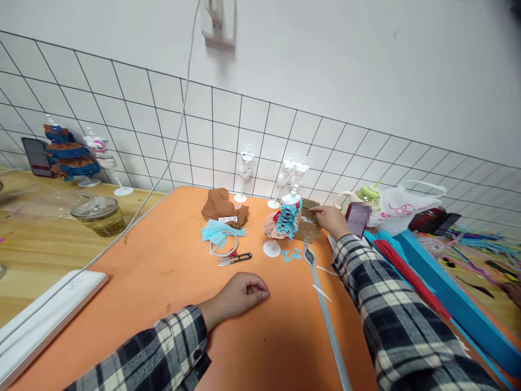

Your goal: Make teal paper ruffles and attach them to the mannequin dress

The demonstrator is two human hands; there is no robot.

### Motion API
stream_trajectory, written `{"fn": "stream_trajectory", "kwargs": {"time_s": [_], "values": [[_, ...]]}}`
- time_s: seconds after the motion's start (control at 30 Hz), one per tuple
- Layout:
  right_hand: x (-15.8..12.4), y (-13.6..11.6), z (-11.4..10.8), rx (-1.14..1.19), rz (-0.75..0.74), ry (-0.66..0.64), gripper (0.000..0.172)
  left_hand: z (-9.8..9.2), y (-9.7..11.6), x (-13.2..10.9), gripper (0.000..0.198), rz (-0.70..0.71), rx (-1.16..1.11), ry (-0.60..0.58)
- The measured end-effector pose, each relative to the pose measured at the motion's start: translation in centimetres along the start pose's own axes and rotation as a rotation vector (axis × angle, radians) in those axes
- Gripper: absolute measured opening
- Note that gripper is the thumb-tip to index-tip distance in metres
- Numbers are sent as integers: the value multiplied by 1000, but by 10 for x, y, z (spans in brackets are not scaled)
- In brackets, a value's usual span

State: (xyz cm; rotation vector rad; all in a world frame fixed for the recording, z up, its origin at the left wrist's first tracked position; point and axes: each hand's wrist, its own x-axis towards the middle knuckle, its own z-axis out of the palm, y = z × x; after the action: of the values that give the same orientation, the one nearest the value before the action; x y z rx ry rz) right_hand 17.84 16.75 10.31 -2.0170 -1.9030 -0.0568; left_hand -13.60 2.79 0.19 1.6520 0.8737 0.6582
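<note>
My left hand rests on the orange tabletop, fingers curled in and thumb against them; whatever may be inside is hidden. At the right, my right hand reaches to a small brown cardboard box. Its fingertips are pinched together over the box, and I cannot make out what is between them. Beside the box stands a white mini dress form on a round base, wearing a ruffled blue dress with red and pale pink ruffles. Small blue fabric scraps lie by the base.
Thread snips, a white ring, light blue cloth and brown cloth lie left of the dress. Bare dress forms stand behind. A grey zipper strip runs forward. A phone stands right; a lidded glass cup left.
</note>
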Motion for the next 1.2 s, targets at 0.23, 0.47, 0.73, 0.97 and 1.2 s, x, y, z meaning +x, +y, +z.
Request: {"fn": "stream_trajectory", "kwargs": {"time_s": [0.23,0.47,0.73,0.97,1.2], "values": [[-39,-22,-10,226,-95,423,35,0,2,0,25,-10,-33,25],[-164,-73,49,741,-170,380,23,1,6,-4,26,17,-45,154],[-184,-99,68,1035,-183,-135,24,0,17,-6,17,93,-25,248],[-191,-104,73,1160,-54,-263,18,-1,17,-5,16,130,66,253],[-190,-102,77,1214,-13,-307,12,1,19,-6,18,105,130,234]]}}
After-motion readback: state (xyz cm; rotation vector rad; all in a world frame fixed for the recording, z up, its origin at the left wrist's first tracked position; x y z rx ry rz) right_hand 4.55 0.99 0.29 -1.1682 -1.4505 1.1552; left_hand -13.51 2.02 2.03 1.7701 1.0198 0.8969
